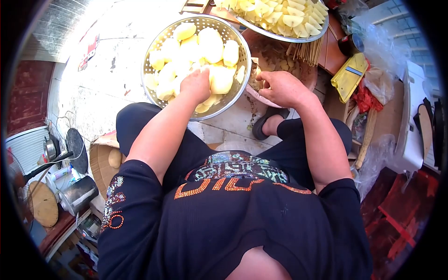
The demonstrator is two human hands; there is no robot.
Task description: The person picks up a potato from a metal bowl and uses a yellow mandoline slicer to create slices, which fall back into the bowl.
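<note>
Over a concrete floor [102, 79], a seated person's left hand [196, 86] is seen pressed down into a perforated steel colander [224, 108] heaped with peeled potatoes [210, 44]. Its fingers are buried among them, so whether one is gripped cannot be told. The colander is set on the ground just ahead of the knees. The right hand [282, 88] is held just beside it, above a pink basin [261, 99] of peelings, with fingers curled tightly inward and anything inside hidden. Beyond, a metal tray [280, 36] of cut potato wedges [284, 16] is laid out, with bamboo skewers [308, 52] beneath its rim and a yellow slicer [349, 74] to the right.
</note>
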